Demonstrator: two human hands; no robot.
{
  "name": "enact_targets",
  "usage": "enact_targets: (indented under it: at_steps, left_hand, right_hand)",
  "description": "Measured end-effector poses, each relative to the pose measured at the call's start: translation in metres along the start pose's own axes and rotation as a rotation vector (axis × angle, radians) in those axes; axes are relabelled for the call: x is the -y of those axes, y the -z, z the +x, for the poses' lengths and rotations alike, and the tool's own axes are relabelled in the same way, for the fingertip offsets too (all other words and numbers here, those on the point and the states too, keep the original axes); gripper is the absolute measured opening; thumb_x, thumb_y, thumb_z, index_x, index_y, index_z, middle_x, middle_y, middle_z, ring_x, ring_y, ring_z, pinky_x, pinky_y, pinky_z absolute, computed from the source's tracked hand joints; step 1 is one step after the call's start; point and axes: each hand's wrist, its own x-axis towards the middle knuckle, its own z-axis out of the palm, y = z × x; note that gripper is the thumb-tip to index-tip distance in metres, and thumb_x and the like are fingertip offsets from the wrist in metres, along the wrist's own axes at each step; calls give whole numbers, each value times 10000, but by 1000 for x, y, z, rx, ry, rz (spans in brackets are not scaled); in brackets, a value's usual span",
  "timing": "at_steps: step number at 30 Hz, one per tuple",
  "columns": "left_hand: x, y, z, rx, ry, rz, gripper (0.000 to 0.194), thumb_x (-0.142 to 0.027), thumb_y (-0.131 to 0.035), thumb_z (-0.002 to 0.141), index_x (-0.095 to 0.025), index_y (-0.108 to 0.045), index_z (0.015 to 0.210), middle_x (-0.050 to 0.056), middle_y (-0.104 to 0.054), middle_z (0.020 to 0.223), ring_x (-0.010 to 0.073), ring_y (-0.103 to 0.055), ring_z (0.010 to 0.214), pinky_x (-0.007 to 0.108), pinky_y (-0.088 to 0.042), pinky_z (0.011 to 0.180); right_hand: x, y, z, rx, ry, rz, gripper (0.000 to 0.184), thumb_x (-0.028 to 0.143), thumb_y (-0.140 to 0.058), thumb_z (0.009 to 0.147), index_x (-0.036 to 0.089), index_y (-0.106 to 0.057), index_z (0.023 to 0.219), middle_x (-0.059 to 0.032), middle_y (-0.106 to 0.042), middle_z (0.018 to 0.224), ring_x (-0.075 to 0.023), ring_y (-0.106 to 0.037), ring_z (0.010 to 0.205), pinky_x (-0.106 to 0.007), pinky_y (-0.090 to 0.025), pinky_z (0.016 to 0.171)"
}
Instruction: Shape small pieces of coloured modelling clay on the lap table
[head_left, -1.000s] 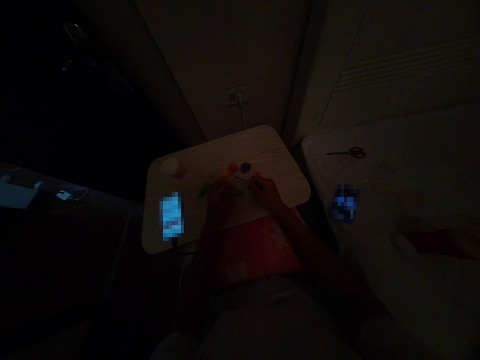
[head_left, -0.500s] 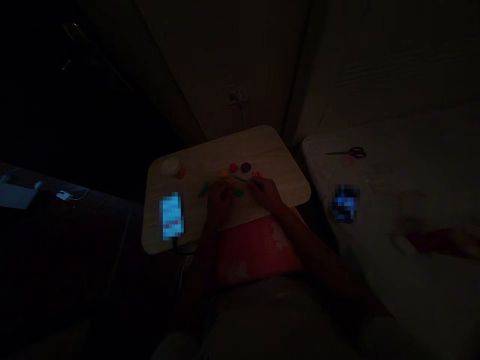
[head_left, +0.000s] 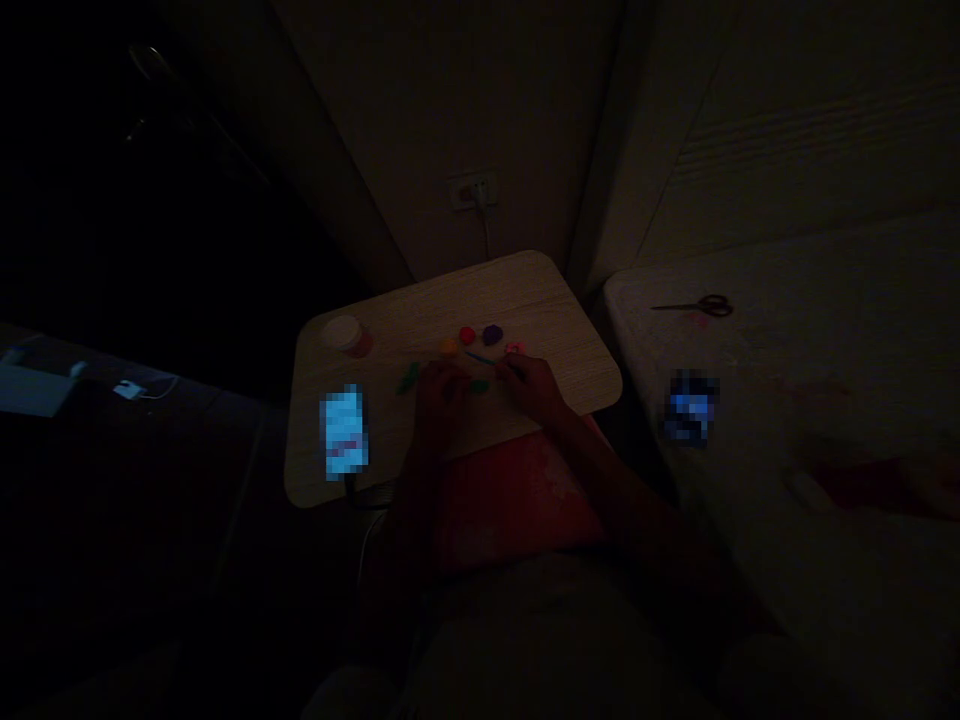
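The room is very dark. Both hands rest on a small light wooden table (head_left: 540, 300). My left hand (head_left: 441, 392) lies with its fingers curled beside a small green lump (head_left: 480, 386). My right hand (head_left: 531, 384) is closed on a thin blue stick (head_left: 480, 357) that points up and left. Just beyond the hands lie small clay-like lumps: orange (head_left: 448, 346), red (head_left: 467, 335), purple (head_left: 492, 333) and pink (head_left: 513, 348). Another green piece (head_left: 408, 377) lies left of my left hand.
A lit phone (head_left: 343, 431) lies at the table's front left, and a small round container (head_left: 346, 335) stands at its back left. To the right is a bed with scissors (head_left: 697, 306) and a second lit screen (head_left: 690, 406). A wall socket (head_left: 472, 190) is behind.
Almost nothing has moved. Both hands stay at the same spot on the table, with only slight finger shifts around the green lump and the stick.
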Motion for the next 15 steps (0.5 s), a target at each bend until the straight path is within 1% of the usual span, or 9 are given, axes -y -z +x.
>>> enact_targets:
  at_steps: [6,15]
  left_hand:
    - [2,-1,-1,5,4,-7,73,-233,-624,902,-201,-688,889,61,-629,980,236,-599,1002,421,-487,958]
    - [1,-1,-1,-2,1,-3,85,-238,-615,907,-203,-687,881,66,-624,962,241,-595,987,427,-488,942]
  right_hand:
    - [2,1,0,5,0,-23,314,377,-502,954,183,-658,762,-25,-648,709,-151,-549,639,-264,-342,615]
    - [0,0,0,1,-5,-29,304,369,-506,954,190,-668,770,-21,-665,723,-154,-575,671,-257,-371,644]
